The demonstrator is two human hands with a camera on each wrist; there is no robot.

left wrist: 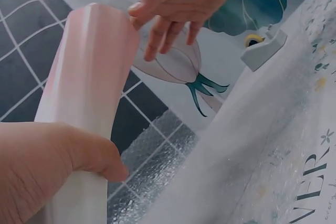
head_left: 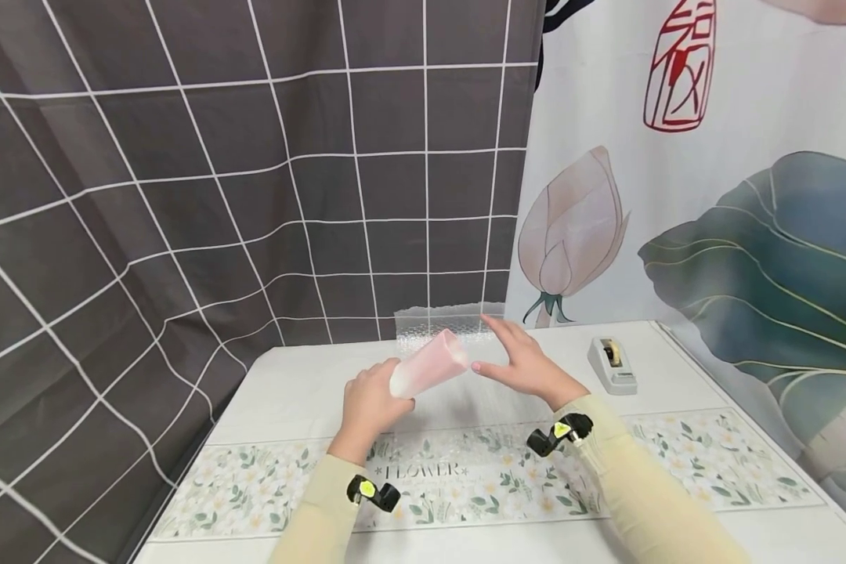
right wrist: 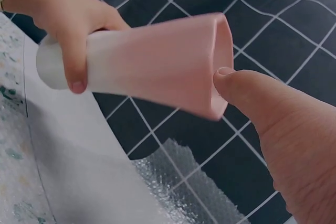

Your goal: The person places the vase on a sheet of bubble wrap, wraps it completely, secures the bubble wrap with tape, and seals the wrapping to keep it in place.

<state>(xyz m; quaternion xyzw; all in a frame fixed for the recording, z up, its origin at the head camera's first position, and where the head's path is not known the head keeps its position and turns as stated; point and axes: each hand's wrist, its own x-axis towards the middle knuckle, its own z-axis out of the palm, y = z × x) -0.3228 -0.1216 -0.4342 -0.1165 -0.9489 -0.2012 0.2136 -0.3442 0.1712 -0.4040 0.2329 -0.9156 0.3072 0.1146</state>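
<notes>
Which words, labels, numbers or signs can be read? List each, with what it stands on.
"FLOWER": on the white, floral-banded table cover.
Small dark script beside it, same cover: too small to read.
Red, stylised seal-like emblem on the white flower-printed fabric curtain: not surely readable.
Yellow stickers on the black wrist cameras: too small to read.

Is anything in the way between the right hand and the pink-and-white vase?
No, nothing I can see. The right hand is close to the open end of the pink-and-white vase. The left hand grips the other end, and the bubble wrap lies beyond, not between.
</notes>
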